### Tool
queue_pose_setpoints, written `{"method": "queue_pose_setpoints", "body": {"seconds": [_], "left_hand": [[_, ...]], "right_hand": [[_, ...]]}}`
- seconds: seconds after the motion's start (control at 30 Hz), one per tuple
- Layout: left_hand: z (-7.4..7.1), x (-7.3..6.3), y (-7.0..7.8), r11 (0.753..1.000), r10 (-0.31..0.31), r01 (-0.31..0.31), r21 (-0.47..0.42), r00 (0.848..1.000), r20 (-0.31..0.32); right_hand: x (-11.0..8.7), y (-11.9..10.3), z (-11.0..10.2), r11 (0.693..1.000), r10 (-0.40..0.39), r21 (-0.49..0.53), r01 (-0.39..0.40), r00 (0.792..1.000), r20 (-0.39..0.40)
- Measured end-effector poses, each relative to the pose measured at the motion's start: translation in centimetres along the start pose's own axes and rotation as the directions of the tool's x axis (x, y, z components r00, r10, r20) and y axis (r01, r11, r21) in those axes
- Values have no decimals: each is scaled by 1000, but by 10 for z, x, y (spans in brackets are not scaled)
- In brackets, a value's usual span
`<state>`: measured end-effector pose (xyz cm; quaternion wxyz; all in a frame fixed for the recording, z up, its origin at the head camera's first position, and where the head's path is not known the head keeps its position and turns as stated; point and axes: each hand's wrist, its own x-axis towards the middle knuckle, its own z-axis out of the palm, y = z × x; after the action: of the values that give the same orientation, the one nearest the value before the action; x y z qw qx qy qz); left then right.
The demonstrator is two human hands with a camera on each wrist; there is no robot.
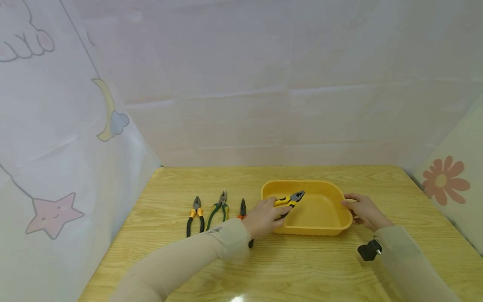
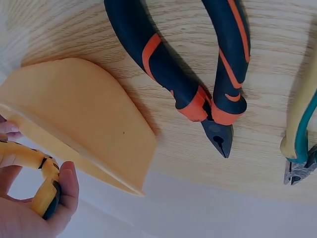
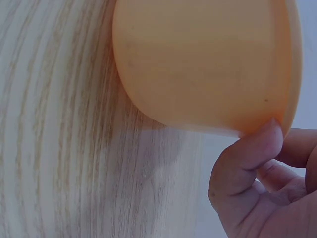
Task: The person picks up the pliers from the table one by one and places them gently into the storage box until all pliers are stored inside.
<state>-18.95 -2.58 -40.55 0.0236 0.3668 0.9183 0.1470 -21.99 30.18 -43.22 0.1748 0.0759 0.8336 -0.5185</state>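
My left hand (image 1: 266, 216) grips a pair of yellow-and-black pliers (image 1: 297, 196) by the handles, over the left side of a yellow plastic tray (image 1: 309, 230). The metal head of the pliers points away to the right, above the tray's inside. In the left wrist view, fingers curl round the yellow handles (image 2: 47, 186) beside the tray wall (image 2: 99, 109). At the tray's right end, my right hand (image 1: 364, 210) pinches the rim; the right wrist view shows its thumb (image 3: 267, 139) against the outer wall.
Left of the tray lie three more pliers: orange-and-black (image 1: 197, 204), green-and-yellow (image 1: 225, 207) and red-and-black with a pointed nose (image 1: 243, 205), partly covered by the left hand and sleeve. The wooden table (image 1: 302, 268) meets a pale cloth backdrop (image 1: 264, 126).
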Motion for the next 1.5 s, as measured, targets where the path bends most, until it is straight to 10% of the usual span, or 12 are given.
{"method": "queue_pose_setpoints", "body": {"seconds": [1.5], "left_hand": [[47,61,3,980,-192,179,91,967,168]], "right_hand": [[-1,-1,1,1000,6,13,-6,1000,10]]}}
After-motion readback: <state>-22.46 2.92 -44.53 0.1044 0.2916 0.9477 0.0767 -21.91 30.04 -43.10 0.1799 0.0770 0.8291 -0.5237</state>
